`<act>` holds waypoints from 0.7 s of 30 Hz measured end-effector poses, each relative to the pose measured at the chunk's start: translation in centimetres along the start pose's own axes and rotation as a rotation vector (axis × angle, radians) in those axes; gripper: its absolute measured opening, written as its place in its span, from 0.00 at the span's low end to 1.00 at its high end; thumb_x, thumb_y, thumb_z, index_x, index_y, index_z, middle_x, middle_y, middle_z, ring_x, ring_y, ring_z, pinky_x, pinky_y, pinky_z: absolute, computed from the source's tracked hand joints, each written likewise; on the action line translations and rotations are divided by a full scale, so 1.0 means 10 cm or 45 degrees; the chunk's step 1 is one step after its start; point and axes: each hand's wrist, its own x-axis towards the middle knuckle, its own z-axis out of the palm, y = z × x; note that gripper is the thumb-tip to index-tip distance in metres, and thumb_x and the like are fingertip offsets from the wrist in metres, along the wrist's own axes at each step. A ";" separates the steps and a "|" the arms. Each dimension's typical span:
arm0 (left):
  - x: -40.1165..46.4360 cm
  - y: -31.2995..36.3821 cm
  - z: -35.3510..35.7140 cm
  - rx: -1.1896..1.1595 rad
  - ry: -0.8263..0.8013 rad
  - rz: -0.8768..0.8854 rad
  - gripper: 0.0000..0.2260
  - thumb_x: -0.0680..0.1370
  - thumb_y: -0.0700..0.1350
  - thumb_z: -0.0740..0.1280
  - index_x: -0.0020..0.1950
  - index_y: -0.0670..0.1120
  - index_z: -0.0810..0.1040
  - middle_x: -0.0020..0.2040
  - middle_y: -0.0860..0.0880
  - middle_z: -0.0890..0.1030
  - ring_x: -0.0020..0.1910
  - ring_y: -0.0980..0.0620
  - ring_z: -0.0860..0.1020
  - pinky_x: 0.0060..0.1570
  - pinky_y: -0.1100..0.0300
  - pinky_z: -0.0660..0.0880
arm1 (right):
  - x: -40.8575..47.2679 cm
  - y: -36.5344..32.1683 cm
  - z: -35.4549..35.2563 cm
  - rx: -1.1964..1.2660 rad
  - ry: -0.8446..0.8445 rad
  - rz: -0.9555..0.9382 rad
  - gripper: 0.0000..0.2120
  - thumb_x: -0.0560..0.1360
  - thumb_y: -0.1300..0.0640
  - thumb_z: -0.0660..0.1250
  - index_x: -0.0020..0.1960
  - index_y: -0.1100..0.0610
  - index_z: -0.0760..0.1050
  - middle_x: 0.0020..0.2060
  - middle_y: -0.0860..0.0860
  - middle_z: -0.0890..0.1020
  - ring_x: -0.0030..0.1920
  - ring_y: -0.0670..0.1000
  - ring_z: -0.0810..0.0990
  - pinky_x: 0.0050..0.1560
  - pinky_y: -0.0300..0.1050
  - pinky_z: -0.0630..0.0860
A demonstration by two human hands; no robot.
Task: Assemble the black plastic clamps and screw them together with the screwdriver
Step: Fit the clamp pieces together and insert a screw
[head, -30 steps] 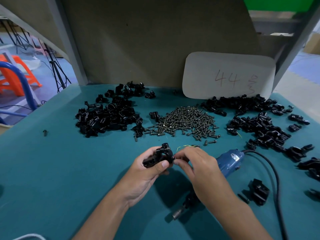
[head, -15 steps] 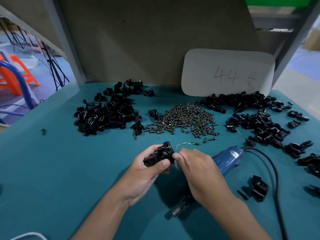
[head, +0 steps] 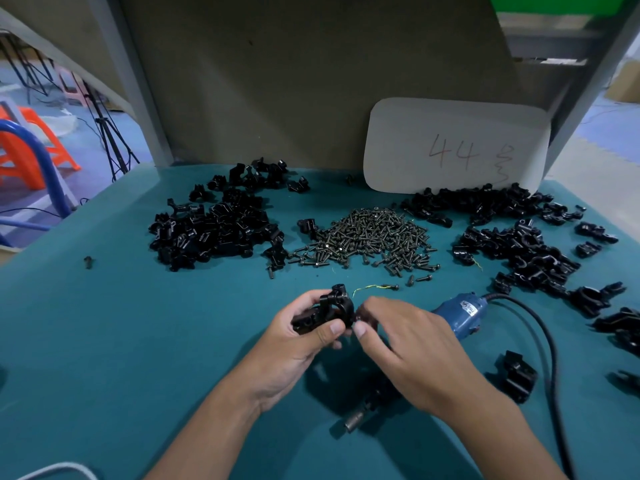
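- While the left hand (head: 298, 341) grips the black clamp (head: 329, 311) at centre frame, the right hand (head: 408, 344) pinches at its right edge; a screw there is likely, though hidden.
- The clamp looks light, rigid and knobbly; best held across its body.
- The screwdriver (head: 457, 315) lies right of centre.

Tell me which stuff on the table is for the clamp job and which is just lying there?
For the job:
- clamp gripped by the left hand
- right hand pinching at the clamp's side
- screw pile
- blue screwdriver
- clamp-part piles

Just lying about:
- white card marked 44
- yellow thread
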 end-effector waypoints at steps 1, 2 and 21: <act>0.00 0.00 -0.01 -0.025 0.009 -0.002 0.22 0.72 0.36 0.72 0.65 0.37 0.75 0.52 0.43 0.83 0.50 0.48 0.80 0.50 0.60 0.79 | -0.01 -0.01 -0.01 0.022 0.020 -0.011 0.13 0.80 0.39 0.48 0.45 0.44 0.63 0.38 0.43 0.72 0.41 0.45 0.70 0.38 0.46 0.67; 0.00 -0.01 -0.01 -0.044 0.009 -0.006 0.21 0.72 0.36 0.72 0.65 0.37 0.75 0.53 0.43 0.83 0.51 0.47 0.80 0.50 0.60 0.79 | -0.01 -0.01 -0.02 0.018 0.035 -0.030 0.10 0.80 0.40 0.49 0.46 0.43 0.63 0.40 0.42 0.72 0.41 0.45 0.69 0.38 0.45 0.66; 0.00 -0.03 0.00 0.030 -0.034 -0.032 0.24 0.69 0.42 0.78 0.64 0.40 0.78 0.53 0.44 0.83 0.53 0.47 0.80 0.52 0.60 0.78 | 0.02 0.03 0.10 -0.064 0.060 0.035 0.26 0.80 0.38 0.37 0.37 0.49 0.65 0.30 0.48 0.74 0.33 0.51 0.73 0.36 0.53 0.70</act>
